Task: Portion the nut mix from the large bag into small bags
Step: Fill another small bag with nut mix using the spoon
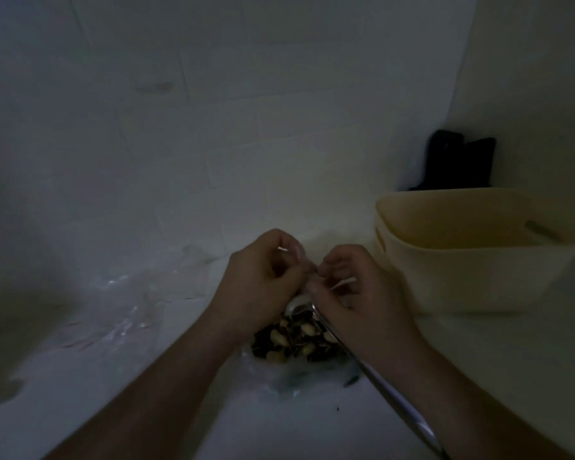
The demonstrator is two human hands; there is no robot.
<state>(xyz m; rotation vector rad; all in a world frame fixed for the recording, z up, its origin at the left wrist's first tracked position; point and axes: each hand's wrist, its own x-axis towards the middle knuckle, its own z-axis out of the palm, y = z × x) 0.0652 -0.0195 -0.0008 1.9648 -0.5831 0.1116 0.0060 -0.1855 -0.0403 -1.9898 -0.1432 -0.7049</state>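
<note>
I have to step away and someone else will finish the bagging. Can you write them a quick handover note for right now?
Left hand and right hand: both pinch the top of a small clear bag above the nut mix. The picture is too blurred to tell whether they are opening or sealing it.
A metal spoon lies under the right hand, its bowl at the nuts.
Clear plastic lies to the left, the cream bin to the right.
Done: no filled bags in view.
Left: scoop, seal, repeat.

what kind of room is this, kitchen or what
Probably a dim home kitchen or utility corner: a white tiled wall, a white countertop bearing a cream plastic storage bin, and a clear bag of mixed nuts with a metal spoon.
</note>
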